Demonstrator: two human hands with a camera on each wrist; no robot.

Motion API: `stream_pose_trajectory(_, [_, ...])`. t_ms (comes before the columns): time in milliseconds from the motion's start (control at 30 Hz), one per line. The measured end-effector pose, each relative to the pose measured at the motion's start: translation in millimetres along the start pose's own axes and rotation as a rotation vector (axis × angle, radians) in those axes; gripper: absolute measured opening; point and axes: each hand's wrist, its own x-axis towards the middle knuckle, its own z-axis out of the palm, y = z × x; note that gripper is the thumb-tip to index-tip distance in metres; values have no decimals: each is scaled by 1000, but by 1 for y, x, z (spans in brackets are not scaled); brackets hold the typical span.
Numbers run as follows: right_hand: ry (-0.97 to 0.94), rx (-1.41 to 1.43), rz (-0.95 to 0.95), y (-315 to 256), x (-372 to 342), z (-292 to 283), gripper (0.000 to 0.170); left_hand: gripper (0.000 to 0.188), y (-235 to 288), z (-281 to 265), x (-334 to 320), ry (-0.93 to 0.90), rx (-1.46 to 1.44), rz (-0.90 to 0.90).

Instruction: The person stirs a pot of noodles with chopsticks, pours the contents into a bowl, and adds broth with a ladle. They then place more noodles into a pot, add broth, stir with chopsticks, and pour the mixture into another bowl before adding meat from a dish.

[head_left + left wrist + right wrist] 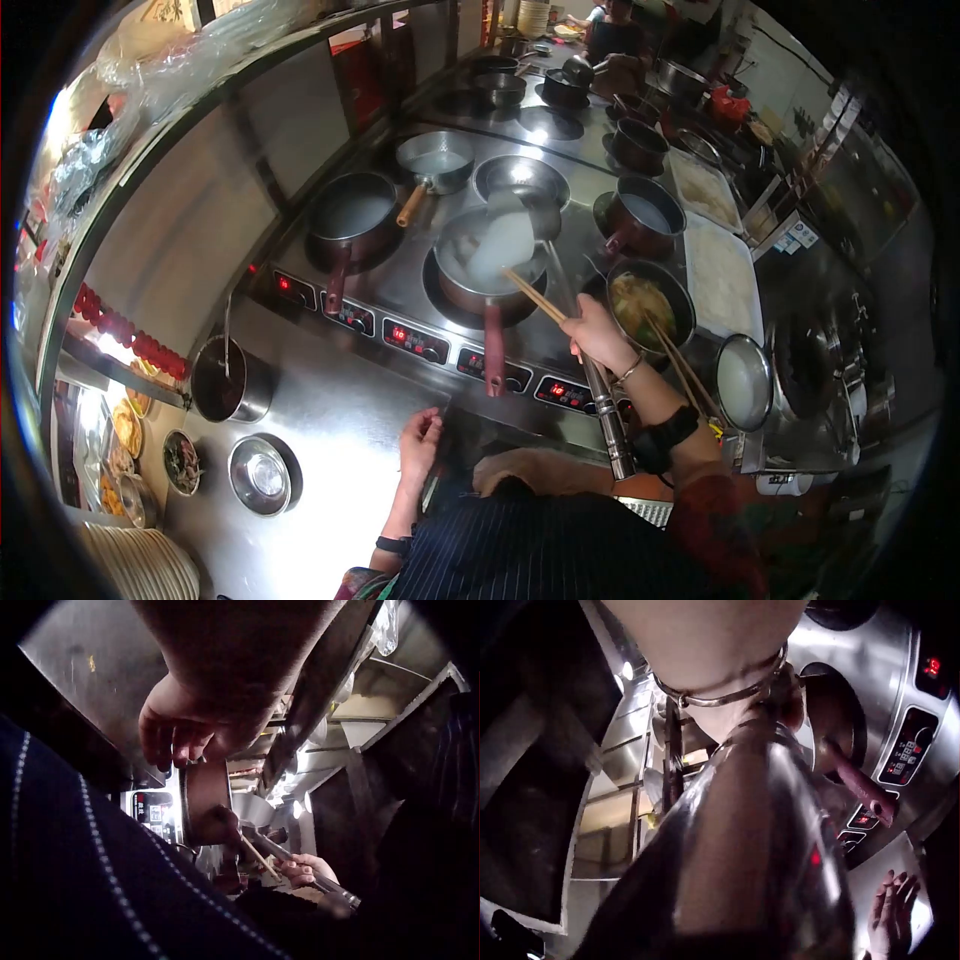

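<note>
My right hand [600, 335] grips a pair of wooden chopsticks [536, 297] together with a long metal-handled utensil [612, 430]. The chopstick tips reach the near right rim of a pot [470, 298] with a red handle. Inside lies a pale, whitish mass, blurred; the utensil's head overlaps the pot's far side. My left hand [420, 440] hovers by the counter's front edge, fingers loosely curled around nothing. To the right of the pot, a dark pan [690, 300] holds yellowish-green food, with another pair of chopsticks [680, 365] leaning in it.
Other pots with liquid, such as a wooden-handled one [437, 190] and a dark one [350, 240], stand on the cooktop. White trays [755, 290] line the right side. At left are a tall metal pot [262, 385], a steel bowl [290, 480] and stacked plates [150, 570].
</note>
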Motion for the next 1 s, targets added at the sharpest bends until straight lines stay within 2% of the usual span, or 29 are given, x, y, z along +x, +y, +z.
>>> stream_pose_trajectory(33, [3, 7, 3, -4, -2, -1, 19, 24, 3, 3, 0, -8, -4, 4])
stream_pose_trajectory(100, [81, -248, -24, -16, -8, -2, 24, 24, 7, 6, 0, -18, 2, 8])
stream_pose_trajectory(200, [142, -262, 7, -28, -19, -3, 32, 24, 6, 9, 0, -56, 33, 29])
stream_pose_trajectory(233, [223, -396, -132, -12, -10, -1, 39, 24, 3, 11, 0, -60, 29, 41])
stream_pose_trajectory(267, [229, -393, -131, 2, -5, -2, 39, 23, 1, 13, 0, -64, 23, 54])
stream_pose_trajectory(367, [312, -416, -248, -7, -15, -3, 45, 23, 0, 17, -2, -86, -33, 33])
stream_pose_trajectory(433, [230, -96, -60, -17, -25, -7, 27, 23, -1, 19, -4, -90, -15, 38])
stream_pose_trajectory(467, [232, -91, -66, -18, -28, -11, 27, 23, -1, 19, -5, -96, 1, 37])
stream_pose_trajectory(533, [1, 406, -131, -22, -35, -27, 20, 23, 1, 19, -7, -105, 7, 33])
stream_pose_trajectory(567, [-26, 572, -96, -24, -42, -34, 11, 23, 2, 20, -7, -118, 10, 24])
stream_pose_trajectory(600, [-60, 758, -68, -23, -48, -44, 12, 23, 2, 20, -8, -128, 16, 29])
stream_pose_trajectory(667, [-174, 951, 8, -23, -63, -69, 11, 23, -1, 21, -9, -153, 30, 23])
stream_pose_trajectory(733, [-230, 1107, 5, -10, -81, -93, 8, 23, -8, 23, -8, -188, 43, 15])
stream_pose_trajectory(800, [-113, 1056, -15, 1, -106, -117, 11, 23, -14, 25, -7, -236, 55, 5])
stream_pose_trajectory(833, [30, 1056, -53, 10, -119, -124, 14, 23, -16, 26, -8, -246, 52, -14])
stream_pose_trajectory(1000, [256, 1173, -70, 59, -184, -185, 19, 19, -20, 49, -4, -347, 53, -81])
